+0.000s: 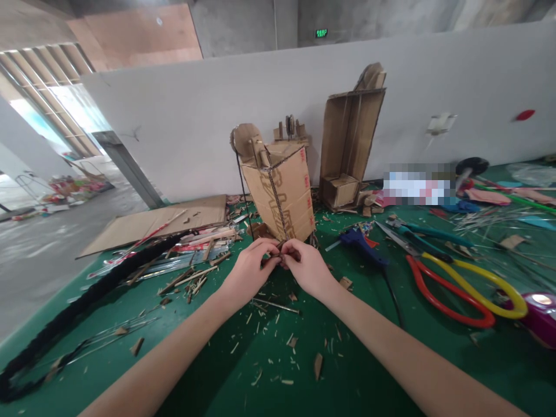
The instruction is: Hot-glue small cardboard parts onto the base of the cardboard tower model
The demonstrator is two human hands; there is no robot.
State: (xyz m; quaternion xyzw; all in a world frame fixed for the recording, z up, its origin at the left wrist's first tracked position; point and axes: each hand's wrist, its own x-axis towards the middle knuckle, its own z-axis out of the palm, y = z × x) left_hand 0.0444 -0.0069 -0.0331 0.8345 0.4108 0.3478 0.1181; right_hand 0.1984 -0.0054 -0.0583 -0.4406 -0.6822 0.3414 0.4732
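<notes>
My left hand (254, 263) and my right hand (306, 266) meet at the near foot of a cardboard model (282, 185). Both pinch with thumb and fingertips; between them is something small and dark, too hidden to name. The model stands upright, printed on its sides, with a round cardboard disc (247, 141) at its top left. From that disc a black cord (244, 191) runs down behind my left hand. Just below my hands, a thin metal rod (278, 305) lies on the green table (208, 370) among wood slivers and cardboard scraps.
To the right are a blue glue gun (362, 244), large scissors (456, 284) with red and yellow handles, and teal-handled pliers (428, 234). Behind stands a taller cardboard piece (351, 139) by the white partition (195, 127). A fuzzy black strip (87, 301) and sticks lie left.
</notes>
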